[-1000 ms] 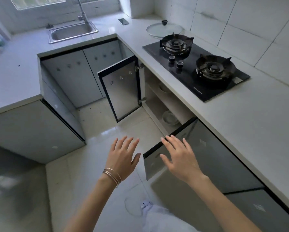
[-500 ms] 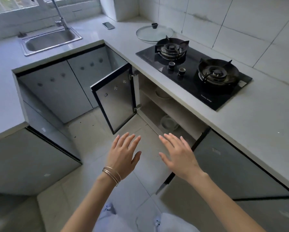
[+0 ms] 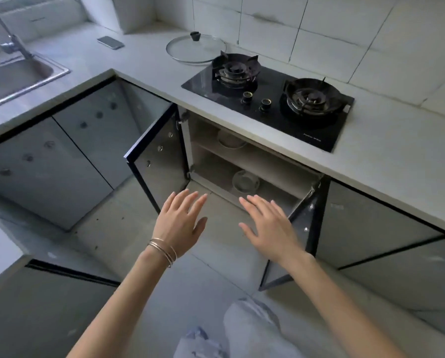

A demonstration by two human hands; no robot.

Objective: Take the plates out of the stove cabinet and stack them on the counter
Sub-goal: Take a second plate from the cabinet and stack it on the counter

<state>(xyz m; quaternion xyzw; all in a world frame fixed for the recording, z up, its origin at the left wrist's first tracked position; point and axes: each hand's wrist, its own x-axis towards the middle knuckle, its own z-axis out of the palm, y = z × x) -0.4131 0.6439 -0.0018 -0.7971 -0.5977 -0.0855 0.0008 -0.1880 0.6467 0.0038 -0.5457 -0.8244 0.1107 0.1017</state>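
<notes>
The cabinet under the black gas stove (image 3: 267, 99) stands with both doors swung out. White plates (image 3: 230, 139) rest on its upper shelf, partly hidden by the counter edge. A stack of clear glass dishes (image 3: 245, 180) sits on the lower shelf. My left hand (image 3: 181, 223), with thin bangles at the wrist, hovers open in front of the cabinet, fingers spread. My right hand (image 3: 269, 226) hovers open beside it, just below the lower shelf's front edge. Neither hand touches anything.
The left cabinet door (image 3: 159, 156) and the right cabinet door (image 3: 301, 228) jut into the floor space beside my hands. A glass lid (image 3: 195, 50) and a phone (image 3: 110, 42) lie on the pale counter (image 3: 397, 151). A steel sink (image 3: 14, 76) sits far left.
The view has moved closer and lower toward the cabinet. The right door has swung fully out. Both hands have advanced toward the lower shelf, still holding nothing.
</notes>
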